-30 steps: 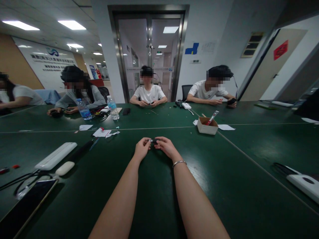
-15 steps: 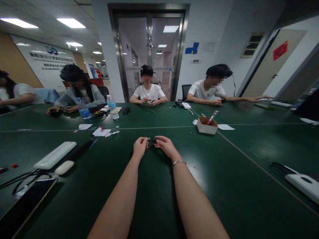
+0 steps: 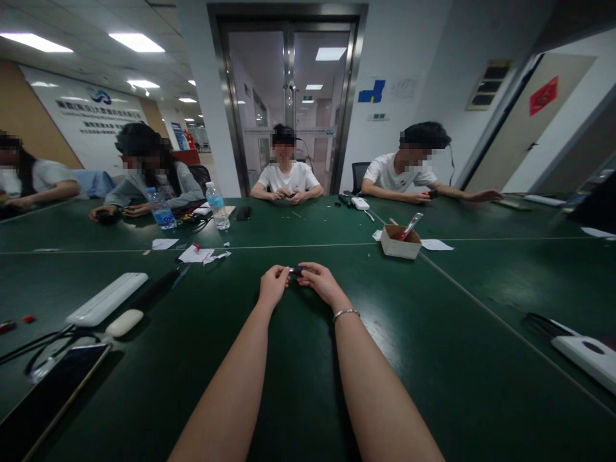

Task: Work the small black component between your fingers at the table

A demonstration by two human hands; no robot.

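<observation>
Above the green table [image 3: 298, 359], both my hands are close together near the middle of the view. My right hand [image 3: 318, 280] is closed on a small black object [image 3: 299, 271]. My left hand [image 3: 274, 283] pinches a small silvery piece [image 3: 291, 270] whose tip shows beside the fingers. The silvery piece meets the left end of the black object; whether it sits inside cannot be made out. A metal bracelet is round my right wrist.
A small box [image 3: 400, 247] stands beyond my right hand. Paper scraps [image 3: 196, 255], a white power bank [image 3: 106, 299], a white oval case [image 3: 124, 323] and a phone [image 3: 55, 391] lie left. Bottles [image 3: 218, 206] and several people are across the table.
My left hand has moved slightly right, and the gap between the silvery piece and the black object has closed. My right hand is nearly still.
</observation>
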